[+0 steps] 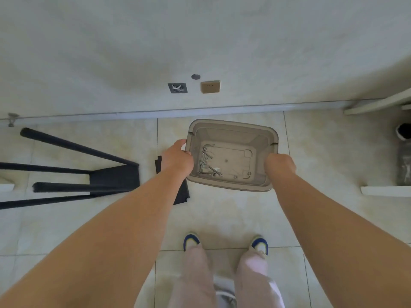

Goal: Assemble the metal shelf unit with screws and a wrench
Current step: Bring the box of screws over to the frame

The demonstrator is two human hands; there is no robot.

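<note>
I hold a grey plastic bin [233, 126] above the tiled floor with both hands. My left hand [176, 160] grips its left rim and my right hand [280, 164] grips its right rim. Inside the bin lie several screws and bolts [208, 162] and a small wrench [214, 169], mostly along the left side of the bottom. A black metal shelf frame [111, 176] lies on its side on the floor to the left, its legs pointing left. A flat black piece [181, 194] lies on the floor under my left forearm, partly hidden.
A wall with a brown socket plate [210, 86] and an open outlet box [177, 88] stands straight ahead. White furniture edges [384, 190] and a dark bottle [403, 170] are at the right. My feet in blue-tipped shoes [191, 240] stand on the tiles below.
</note>
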